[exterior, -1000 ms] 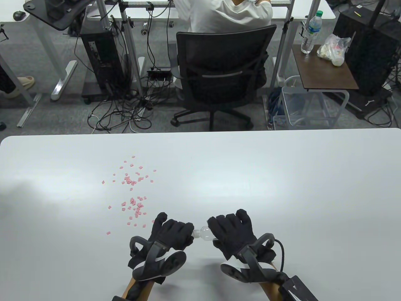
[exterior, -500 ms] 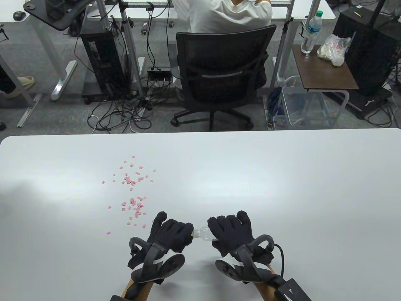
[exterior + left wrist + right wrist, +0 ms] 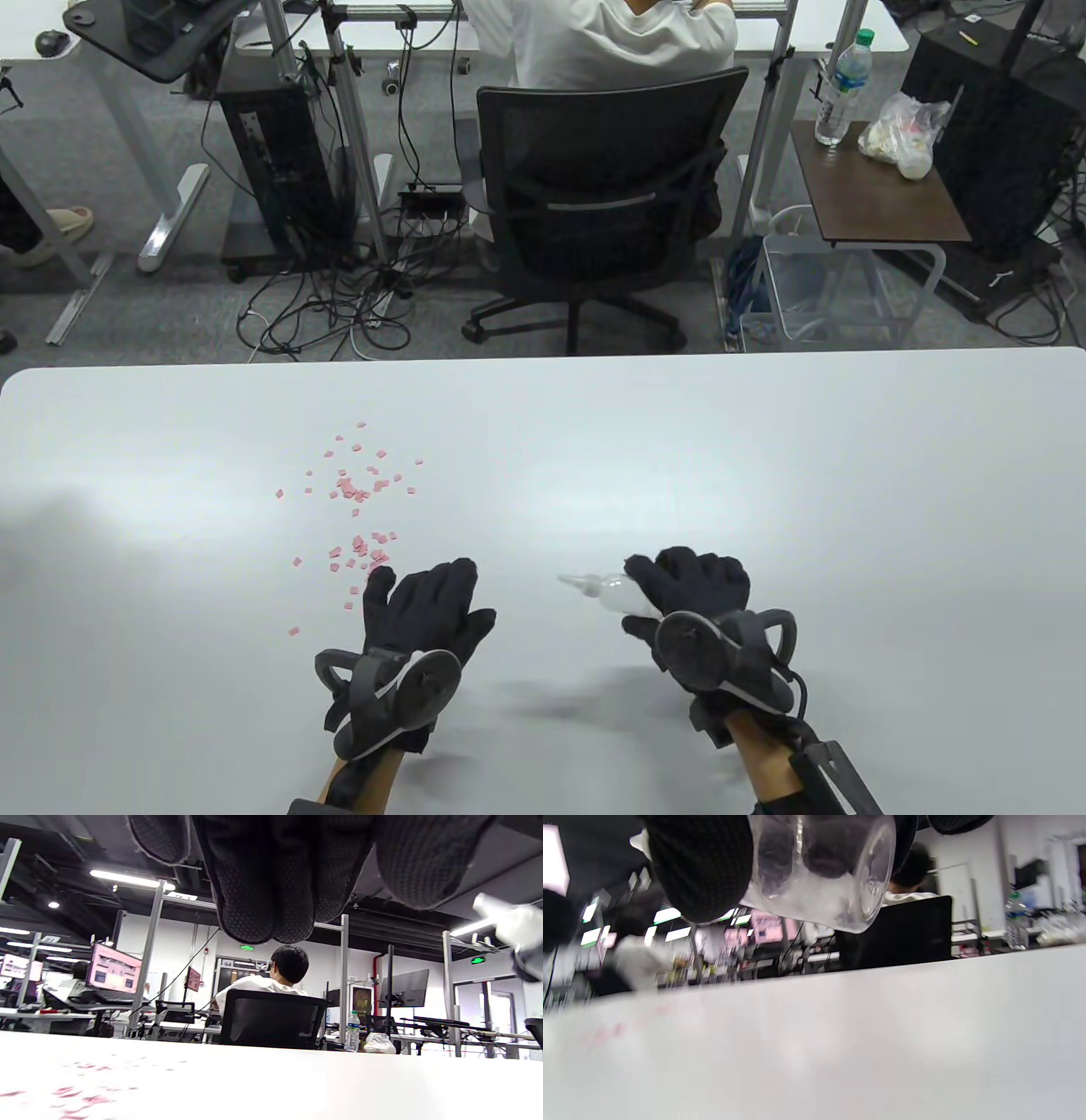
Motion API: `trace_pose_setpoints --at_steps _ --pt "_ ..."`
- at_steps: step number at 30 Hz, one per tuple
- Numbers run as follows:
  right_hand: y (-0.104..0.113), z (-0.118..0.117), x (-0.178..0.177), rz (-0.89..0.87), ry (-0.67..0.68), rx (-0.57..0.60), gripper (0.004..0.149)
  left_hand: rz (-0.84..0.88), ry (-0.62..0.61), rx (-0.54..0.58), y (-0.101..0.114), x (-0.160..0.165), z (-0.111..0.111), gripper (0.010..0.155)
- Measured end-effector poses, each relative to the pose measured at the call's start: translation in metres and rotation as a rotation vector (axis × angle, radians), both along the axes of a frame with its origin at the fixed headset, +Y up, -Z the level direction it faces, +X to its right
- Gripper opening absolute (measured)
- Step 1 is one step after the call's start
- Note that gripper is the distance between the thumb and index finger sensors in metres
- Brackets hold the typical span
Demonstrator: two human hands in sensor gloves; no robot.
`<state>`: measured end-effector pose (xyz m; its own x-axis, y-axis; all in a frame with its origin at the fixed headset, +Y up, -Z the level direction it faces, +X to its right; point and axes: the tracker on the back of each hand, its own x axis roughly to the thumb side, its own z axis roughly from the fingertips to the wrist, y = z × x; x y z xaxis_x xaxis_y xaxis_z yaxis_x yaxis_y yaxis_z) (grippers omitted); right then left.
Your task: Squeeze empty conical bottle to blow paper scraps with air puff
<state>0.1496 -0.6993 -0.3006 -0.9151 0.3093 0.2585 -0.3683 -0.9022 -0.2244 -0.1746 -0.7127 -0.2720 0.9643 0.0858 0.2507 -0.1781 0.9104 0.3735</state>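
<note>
My right hand (image 3: 691,586) grips the clear conical bottle (image 3: 607,592) above the table, its pointed nozzle aimed left. The bottle's clear base fills the top of the right wrist view (image 3: 835,870), with my fingers wrapped around it. My left hand (image 3: 424,607) holds nothing and lies flat, fingers extended, just right of the nearest pink paper scraps (image 3: 361,556). The scraps lie scattered in two loose clusters on the white table (image 3: 764,475), left of the bottle's nozzle. In the left wrist view the scraps (image 3: 80,1096) show as pink blurs and the bottle (image 3: 513,923) shows at the right.
Beyond the table's far edge stands a black office chair (image 3: 602,195) with a seated person. A small brown side table (image 3: 874,182) with a water bottle and a bag stands at the far right.
My left hand has let go of the bottle's nozzle end, opened and moved left toward the scraps. My right hand has carried the bottle right and farther from me, its nozzle now bare.
</note>
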Motion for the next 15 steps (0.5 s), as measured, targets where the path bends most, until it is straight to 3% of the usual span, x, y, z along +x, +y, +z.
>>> trace_pose_setpoints --at_steps 5,10,15 --pt "0.023 -0.035 0.045 -0.299 -0.243 0.103 0.067 -0.001 0.015 -0.012 0.0 -0.005 -0.003 0.065" --pt "0.028 -0.076 0.083 -0.566 -0.29 -0.039 0.067 0.004 0.029 -0.013 0.0 -0.006 -0.003 0.066" --pt "0.018 -0.106 0.105 -0.63 -0.387 -0.057 0.068 0.0 0.04 -0.023 0.002 -0.007 -0.003 0.065"
